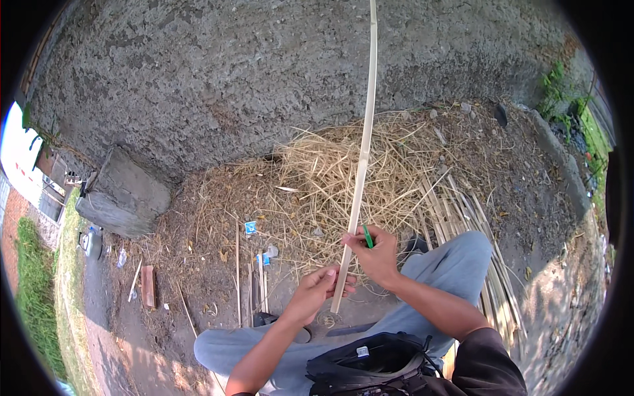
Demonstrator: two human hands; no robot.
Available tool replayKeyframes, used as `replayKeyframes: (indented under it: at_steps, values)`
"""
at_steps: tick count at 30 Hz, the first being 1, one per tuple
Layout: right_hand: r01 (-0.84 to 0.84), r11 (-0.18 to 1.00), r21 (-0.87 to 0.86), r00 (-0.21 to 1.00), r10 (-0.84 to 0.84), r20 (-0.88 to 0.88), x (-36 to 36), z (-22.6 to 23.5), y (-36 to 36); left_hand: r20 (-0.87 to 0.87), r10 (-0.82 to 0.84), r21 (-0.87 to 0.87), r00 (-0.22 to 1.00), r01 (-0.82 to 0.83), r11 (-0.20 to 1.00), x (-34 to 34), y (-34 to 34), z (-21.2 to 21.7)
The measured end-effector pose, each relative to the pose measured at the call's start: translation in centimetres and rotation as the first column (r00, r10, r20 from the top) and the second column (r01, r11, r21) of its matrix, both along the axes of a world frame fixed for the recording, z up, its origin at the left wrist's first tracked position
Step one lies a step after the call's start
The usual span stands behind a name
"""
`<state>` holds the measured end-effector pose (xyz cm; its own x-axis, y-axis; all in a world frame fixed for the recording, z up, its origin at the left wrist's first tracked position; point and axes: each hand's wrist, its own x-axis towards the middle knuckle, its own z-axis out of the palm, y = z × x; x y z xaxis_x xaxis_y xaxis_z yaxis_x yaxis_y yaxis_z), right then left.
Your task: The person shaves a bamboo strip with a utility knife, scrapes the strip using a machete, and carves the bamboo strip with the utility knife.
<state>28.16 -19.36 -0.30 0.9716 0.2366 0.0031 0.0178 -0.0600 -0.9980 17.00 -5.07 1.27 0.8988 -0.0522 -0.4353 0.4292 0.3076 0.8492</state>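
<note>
Sitting low in grey trousers (462, 261), a black bag (370, 360) gaping at the near edge, and what a busy patch this is! Nearest comes the left hand (309, 295), thumb and fingers closed around the pale strip (362, 165) just short of its near end. A touch farther on, the right hand (380, 259) pinches that same strip between thumb and fingertips, with a small green object (368, 235) tucked in too, partly hidden! Up goes the strip, rising from between both hands toward the far side and clean out of view. Over on the right, long slats (456, 214) lie loosely side by side; on the left, thin sticks (238, 270) rest on the ground (214, 277), a blue-and-white packet (250, 228) just beyond them. Farther, a big tangle of straw-coloured shavings (323, 162)! Far left, a hefty grey block (125, 191), near the rough grey wall (264, 79) spanning the far side.
</note>
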Motion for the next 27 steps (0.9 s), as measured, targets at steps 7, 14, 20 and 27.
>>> replayKeyframes:
  at_steps: [7, 14, 20, 27]
  values:
    - [-0.024, 0.997, 0.068, 0.999, 0.026, -0.037, 0.6, -0.2, 0.2, 0.051, -0.072, 0.134, 0.996, 0.065, 0.989, -0.4, 0.5, -2.0]
    - [0.014, 0.999, 0.036, 1.000, -0.014, 0.026, 0.3, -1.4, 0.4, 0.024, -0.004, 0.185, 1.000, -0.001, 0.983, 0.0, -0.9, -1.4]
    - [-0.036, 0.996, -0.080, 0.982, 0.051, 0.181, -0.6, -1.0, 0.9, 0.067, 0.304, 0.089, 0.950, -0.309, 0.947, -0.8, -2.8, -1.8]
    - [-0.202, 0.943, -0.264, 0.821, 0.310, 0.480, -1.0, -0.3, -1.2, -0.123, 0.241, -0.010, 0.963, -0.244, 0.970, -2.6, -0.8, 1.1]
